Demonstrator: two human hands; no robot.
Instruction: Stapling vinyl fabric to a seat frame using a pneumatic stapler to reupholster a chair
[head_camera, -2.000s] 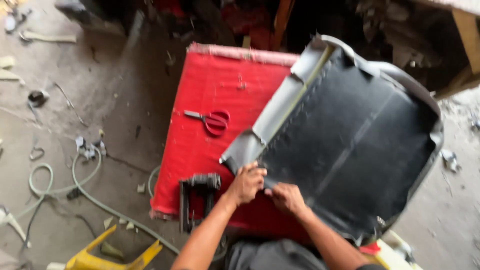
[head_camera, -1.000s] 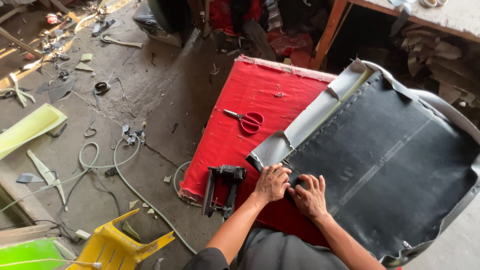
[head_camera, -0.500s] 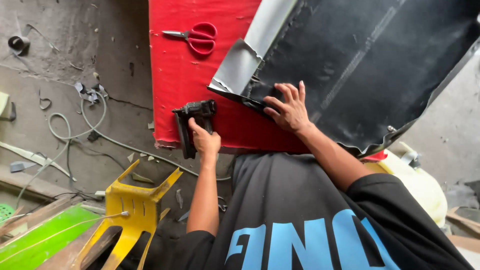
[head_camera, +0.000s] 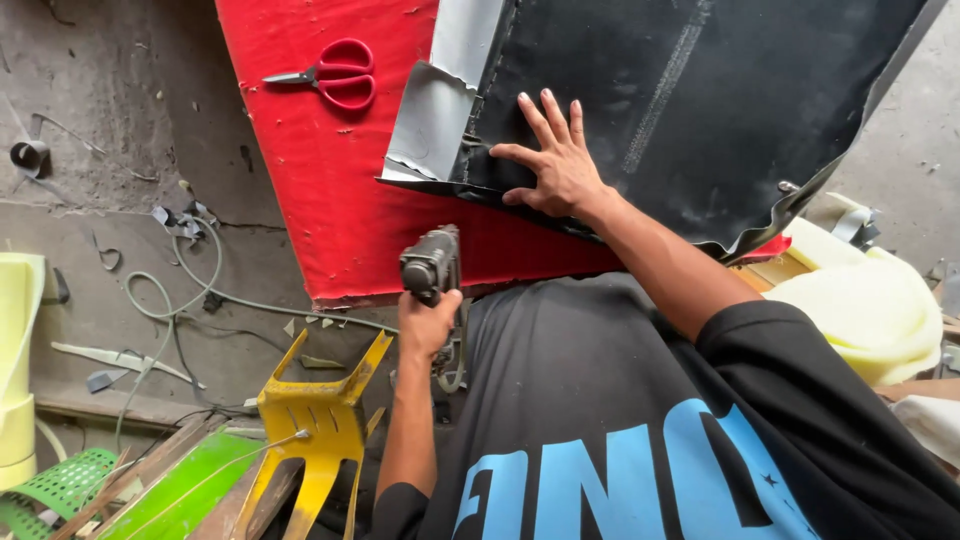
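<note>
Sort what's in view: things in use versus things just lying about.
In use: staple gun in left hand; black seat cover under right hand; red table.
Lying about: red scissors, grey hose, yellow stool, foam.

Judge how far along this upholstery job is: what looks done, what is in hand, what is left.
Done: the black cover lies spread on the red board, with the scissors set aside. In hand: the right hand presses the cover's edge flat; the left hand grips the staple gun. Left: the grey flap at the corner looks loose.
</note>
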